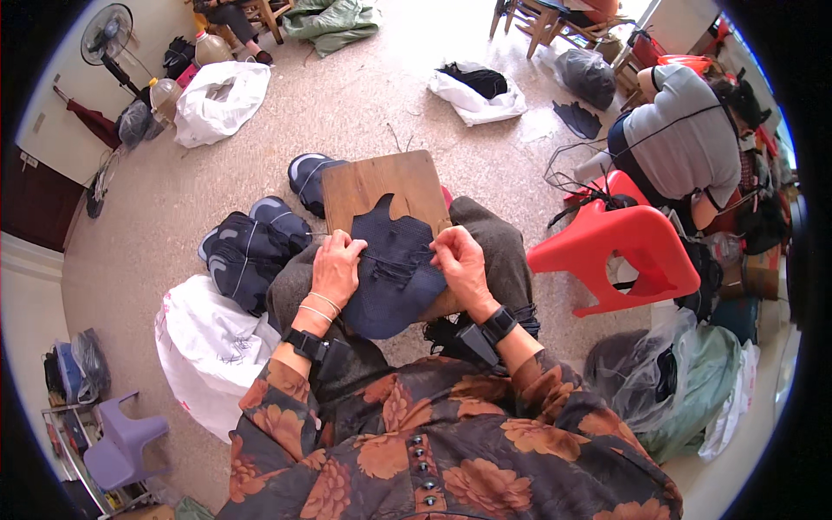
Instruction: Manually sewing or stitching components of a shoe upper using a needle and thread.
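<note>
Two hands work over a lap, with the speckled floor (364, 104) spread wide around the seated person. A co-worker in a grey top (685, 139) sits with their back turned at the upper right, beside a red plastic stool (624, 247) tipped on its side. White bags (212, 347) lie on the floor at the lower left and upper left, and a pile of dark shoe uppers (247, 247) sits just beside the left knee. On the lap rests a wooden board (381, 182), tilted away from the person. A dark navy shoe upper (394, 277) lies on the board's near end, overhanging it toward the body. The left hand (336, 270) presses on the upper's left edge, its fingers curled and pinching the fabric. The right hand (461, 264) grips the right edge, fingers bunched together on the material. A thin thread (394, 256) runs taut between the two hands across the upper.
</note>
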Motion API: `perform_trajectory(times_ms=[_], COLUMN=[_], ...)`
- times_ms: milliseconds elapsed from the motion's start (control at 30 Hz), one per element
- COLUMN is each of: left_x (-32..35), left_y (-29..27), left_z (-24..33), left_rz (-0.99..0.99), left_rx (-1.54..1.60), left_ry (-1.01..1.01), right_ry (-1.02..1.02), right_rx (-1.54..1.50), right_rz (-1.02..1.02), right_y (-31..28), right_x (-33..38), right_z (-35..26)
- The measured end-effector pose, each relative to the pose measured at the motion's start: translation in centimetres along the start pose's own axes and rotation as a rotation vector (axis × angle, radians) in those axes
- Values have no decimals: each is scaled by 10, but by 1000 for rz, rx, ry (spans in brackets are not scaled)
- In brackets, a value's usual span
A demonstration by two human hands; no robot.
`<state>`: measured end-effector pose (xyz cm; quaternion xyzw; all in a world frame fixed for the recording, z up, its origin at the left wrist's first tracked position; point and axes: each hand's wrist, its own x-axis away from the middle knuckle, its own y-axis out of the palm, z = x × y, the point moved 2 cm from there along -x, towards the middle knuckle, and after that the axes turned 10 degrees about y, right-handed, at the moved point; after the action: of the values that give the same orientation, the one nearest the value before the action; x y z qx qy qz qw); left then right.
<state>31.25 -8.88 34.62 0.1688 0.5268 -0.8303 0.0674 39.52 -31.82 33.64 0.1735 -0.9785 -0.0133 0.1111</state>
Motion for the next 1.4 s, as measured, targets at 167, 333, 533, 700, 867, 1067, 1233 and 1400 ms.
perform_trajectory(times_ms=[167, 333, 533, 700, 867, 1067, 1233, 1400], left_x=[-5, -9, -14, -9, 19, 36, 36, 34], left_y=[-1, -6, -2, 8, 16, 30, 33, 34], left_z=[-5, 5, 24, 30, 60, 66, 67, 66], left_rz=[-63, 6, 122, 165, 134, 183, 216, 222], left_rx=[-158, -133, 37, 166, 179, 185, 178, 176], left_ry=[117, 159, 175, 102, 14, -70, -129, -145], right_ry=[-34, -248, -426, -583, -565, -539, -416, -300], right_rx=[74, 455, 777, 1055, 1088, 1148, 989, 741], right_rz=[-39, -84, -119, -73, -65, -75, -33, -302], right_y=[5, 4, 20, 31, 30, 37, 33, 20], right_x=[-2, 9, 25, 27, 25, 24, 20, 13], right_z=[-3, -1, 1, 6, 9, 10, 12, 8])
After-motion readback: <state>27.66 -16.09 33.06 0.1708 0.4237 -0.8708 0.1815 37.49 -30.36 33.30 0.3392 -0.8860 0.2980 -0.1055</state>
